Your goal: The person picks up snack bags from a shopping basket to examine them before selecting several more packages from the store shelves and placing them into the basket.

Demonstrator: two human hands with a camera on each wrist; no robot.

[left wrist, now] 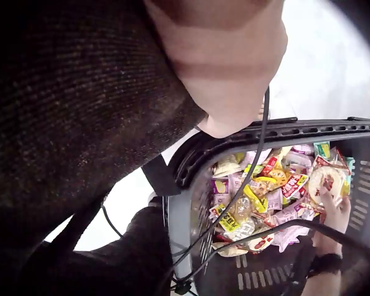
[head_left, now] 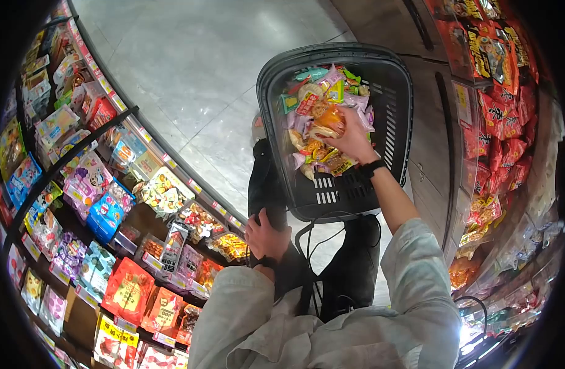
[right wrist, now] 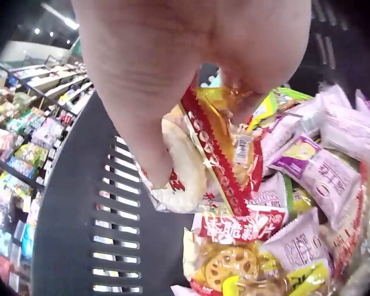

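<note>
In the head view my right hand (head_left: 354,138) reaches into a dark grey shopping basket (head_left: 400,147). It grips a gold snack packet with a red edge (right wrist: 221,154). The right wrist view has the thumb pressed along a clear packet with a round pale cracker (right wrist: 186,169), beside the gold one. Beneath lie many small wrapped snacks, among them a lilac-wrapped piece (right wrist: 317,176) and a packet picturing lotus root slices (right wrist: 231,266). My left hand (head_left: 267,237) rests on the dark-trousered leg, holding nothing; its fingers are mostly hidden in the left wrist view.
Shelves of bagged sweets line the left side, including a red bag (head_left: 127,290) and a blue bag (head_left: 110,209). More shelving with red packets (head_left: 501,114) stands at the right. Black cables (left wrist: 266,132) hang in front of the basket. Grey tiled floor (head_left: 190,80) stretches ahead.
</note>
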